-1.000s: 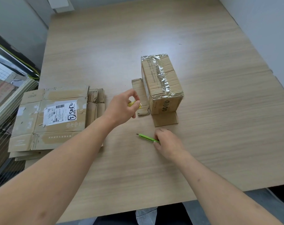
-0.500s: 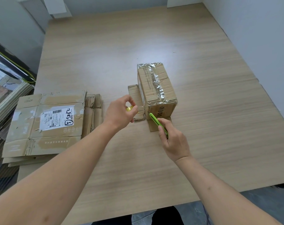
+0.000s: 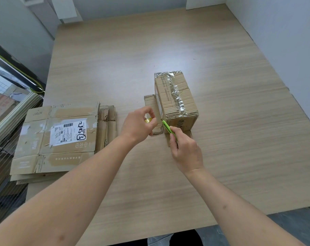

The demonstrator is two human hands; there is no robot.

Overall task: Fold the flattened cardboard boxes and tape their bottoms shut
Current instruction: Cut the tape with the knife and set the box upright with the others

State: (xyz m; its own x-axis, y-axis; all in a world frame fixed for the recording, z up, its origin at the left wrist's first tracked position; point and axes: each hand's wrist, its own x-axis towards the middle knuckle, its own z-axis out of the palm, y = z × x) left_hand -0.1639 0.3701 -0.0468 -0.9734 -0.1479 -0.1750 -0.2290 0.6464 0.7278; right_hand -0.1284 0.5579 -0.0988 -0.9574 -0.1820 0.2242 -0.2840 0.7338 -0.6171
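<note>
The right hand [image 3: 185,153] grips a slim lime-green utility knife [image 3: 169,129], its tip at the near lower corner of a folded brown cardboard box [image 3: 175,102] sealed with clear tape. The left hand [image 3: 138,124] pinches a small yellow roll of tape [image 3: 148,120] just beside the box's splayed flaps. To the left, a stack of flattened cardboard boxes [image 3: 56,139] lies on the pale wood-grain worktop [image 3: 221,139], grey walls around.

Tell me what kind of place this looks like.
Probably a small packing or mailroom workspace: a wide wooden table set against plain walls, a stack of flattened boxes bearing a shipping label, and one folded box taped along its seam.
</note>
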